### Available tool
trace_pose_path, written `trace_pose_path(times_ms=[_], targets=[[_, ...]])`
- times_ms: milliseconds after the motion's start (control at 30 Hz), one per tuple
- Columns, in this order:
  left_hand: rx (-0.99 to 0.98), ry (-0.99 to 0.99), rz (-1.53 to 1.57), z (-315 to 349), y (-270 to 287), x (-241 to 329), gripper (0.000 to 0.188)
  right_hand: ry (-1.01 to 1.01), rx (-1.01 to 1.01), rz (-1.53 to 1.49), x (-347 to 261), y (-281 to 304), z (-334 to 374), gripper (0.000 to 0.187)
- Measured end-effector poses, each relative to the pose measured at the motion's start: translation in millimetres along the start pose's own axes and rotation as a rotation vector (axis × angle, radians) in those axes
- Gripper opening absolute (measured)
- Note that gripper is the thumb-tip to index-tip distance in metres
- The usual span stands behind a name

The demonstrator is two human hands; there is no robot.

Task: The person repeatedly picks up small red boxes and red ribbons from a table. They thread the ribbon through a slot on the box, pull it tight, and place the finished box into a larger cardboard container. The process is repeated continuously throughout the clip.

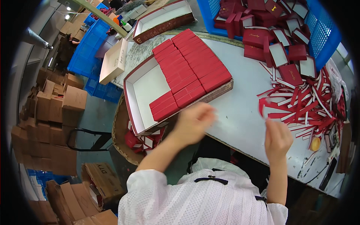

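My right hand, at the right of the white table, pinches a curved red-and-white strip that rises from its fingertips. Beside it lies a heap of similar red and white strips. My left hand is closed, its fingers curled and somewhat blurred, at the near edge of a large shallow carton. Whatever those fingers may hold is hidden. Rows of small red boxes fill most of the carton, and bare white bottom shows at its left.
A blue crate spilling small dark red boxes stands at the far right. Behind the filled carton are another shallow carton and a cream box lid. Under the table edge sits a bin of red pieces. Brown cartons pile up at the left.
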State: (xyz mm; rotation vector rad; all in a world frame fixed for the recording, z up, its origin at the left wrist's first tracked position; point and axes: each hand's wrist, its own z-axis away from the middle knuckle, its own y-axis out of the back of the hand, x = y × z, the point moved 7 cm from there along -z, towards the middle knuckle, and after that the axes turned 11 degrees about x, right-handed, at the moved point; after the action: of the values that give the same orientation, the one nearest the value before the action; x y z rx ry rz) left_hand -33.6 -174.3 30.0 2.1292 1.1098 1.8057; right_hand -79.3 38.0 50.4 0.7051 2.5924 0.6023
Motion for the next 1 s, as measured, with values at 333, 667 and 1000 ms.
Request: trace_pose_path(times_ms=[333, 667, 1000], targets=[[-0.685, 0.451, 0.720, 42, -165, 41, 0.020, 0.059, -0.087, 0.144, -25, 39, 43, 0.018], [-0.781, 0.571, 0.634, 58, -186, 33, 0.028, -0.409, -0.090, -0.174, -3, 53, 91, 0.016], [-1.181, 0.368, 0.621, 114, -205, 60, 0.008, -1.140, 0.031, -0.655, 32, 46, 97, 0.012]])
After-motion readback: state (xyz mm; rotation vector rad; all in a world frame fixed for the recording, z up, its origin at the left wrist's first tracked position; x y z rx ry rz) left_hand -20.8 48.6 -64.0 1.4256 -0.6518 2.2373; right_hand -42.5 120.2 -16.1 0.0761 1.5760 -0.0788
